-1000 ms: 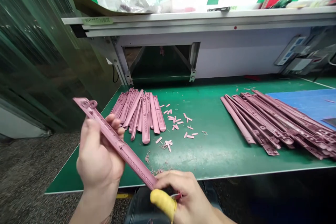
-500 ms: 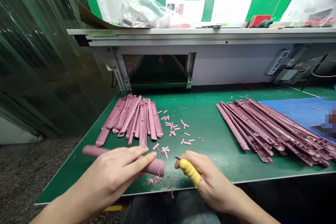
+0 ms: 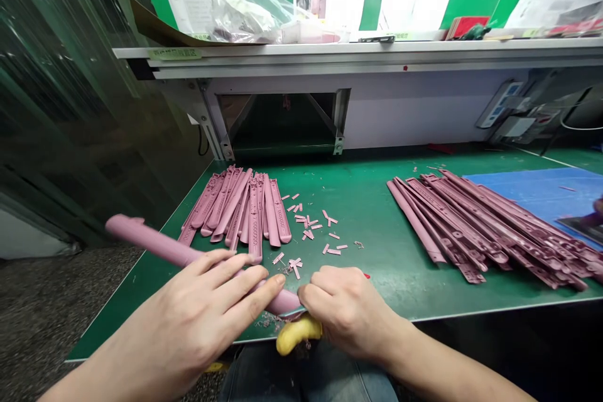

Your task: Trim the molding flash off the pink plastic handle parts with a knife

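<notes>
My left hand (image 3: 202,311) is closed round a long pink plastic strip (image 3: 153,242), which slants from the upper left down toward my right hand. A knife (image 3: 299,331) with a yellow-wrapped handle is gripped in my right hand (image 3: 351,314). Its blade lies against the strip's near right end, partly hidden by my fingers. Thin pink shavings (image 3: 266,321) lie under that end at the table's front edge. Beyond my left hand is a pile of similar pink strips (image 3: 230,204), with small flat pink offcuts (image 3: 308,221) scattered to its right.
A second pile of pink strips (image 3: 485,232) lies at right, partly on a blue sheet (image 3: 541,191). Part of another person's hand (image 3: 597,208) shows at the right edge. Above the green table (image 3: 362,201) runs a shelf (image 3: 282,66) carrying a plastic bag (image 3: 249,12).
My right hand has moved left and turned, bringing the knife blade onto the strip's end. The strip now reaches farther up and left from my left hand.
</notes>
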Demonstrator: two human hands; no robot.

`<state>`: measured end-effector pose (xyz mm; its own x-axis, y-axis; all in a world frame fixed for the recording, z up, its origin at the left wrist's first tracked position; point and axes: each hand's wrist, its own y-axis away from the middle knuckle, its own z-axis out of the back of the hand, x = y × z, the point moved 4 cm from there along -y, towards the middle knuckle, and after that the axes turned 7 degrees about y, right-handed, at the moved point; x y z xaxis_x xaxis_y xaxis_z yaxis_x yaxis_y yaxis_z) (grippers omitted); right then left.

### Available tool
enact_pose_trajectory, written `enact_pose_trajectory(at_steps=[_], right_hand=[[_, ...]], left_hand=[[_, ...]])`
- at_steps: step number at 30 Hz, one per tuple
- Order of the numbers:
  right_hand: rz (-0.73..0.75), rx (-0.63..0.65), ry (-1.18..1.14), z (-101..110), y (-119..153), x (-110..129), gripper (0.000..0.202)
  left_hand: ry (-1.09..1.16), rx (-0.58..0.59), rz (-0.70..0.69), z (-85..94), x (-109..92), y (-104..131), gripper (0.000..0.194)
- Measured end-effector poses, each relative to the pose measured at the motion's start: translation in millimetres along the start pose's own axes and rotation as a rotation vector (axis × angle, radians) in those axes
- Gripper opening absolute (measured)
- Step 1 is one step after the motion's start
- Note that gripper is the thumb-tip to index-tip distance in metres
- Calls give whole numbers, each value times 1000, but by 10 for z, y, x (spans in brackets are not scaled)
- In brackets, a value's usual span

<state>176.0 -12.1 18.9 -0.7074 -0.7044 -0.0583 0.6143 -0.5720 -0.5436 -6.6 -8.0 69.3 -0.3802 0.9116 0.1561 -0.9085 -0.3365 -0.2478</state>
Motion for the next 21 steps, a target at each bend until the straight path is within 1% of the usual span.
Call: enact_pose_trajectory(at_steps=[3, 6, 9, 12, 16, 17, 19, 20, 21], right_hand=[[-7, -49, -22, 48, 15, 20, 44], [-43, -95, -53, 82, 2, 32, 50], [-105, -121, -78, 86, -12, 17, 48], [-156, -158, -78, 75, -9, -2, 44], [-159, -141, -36, 26, 11, 19, 41], [-153, -140, -18, 19, 17, 24, 42], [-127, -135, -5, 17, 25, 17, 46], [-102, -128, -22, 25, 25, 2, 48], [-72, -112, -52, 36, 20, -20, 50]], left_hand=[[94, -85, 103, -53, -63, 88, 53], [211, -134, 182, -131, -135, 133, 55], [307, -163, 260, -185, -173, 134, 52], [339, -205, 291, -207, -224, 115, 52], [345, -301, 378, -239, -293, 117, 51], [350, -307, 401, -250, -295, 122, 52], [366, -253, 433, -275, -255, 128, 53], [362, -216, 426, -272, -216, 128, 53], [338, -175, 386, -257, -170, 121, 53]])
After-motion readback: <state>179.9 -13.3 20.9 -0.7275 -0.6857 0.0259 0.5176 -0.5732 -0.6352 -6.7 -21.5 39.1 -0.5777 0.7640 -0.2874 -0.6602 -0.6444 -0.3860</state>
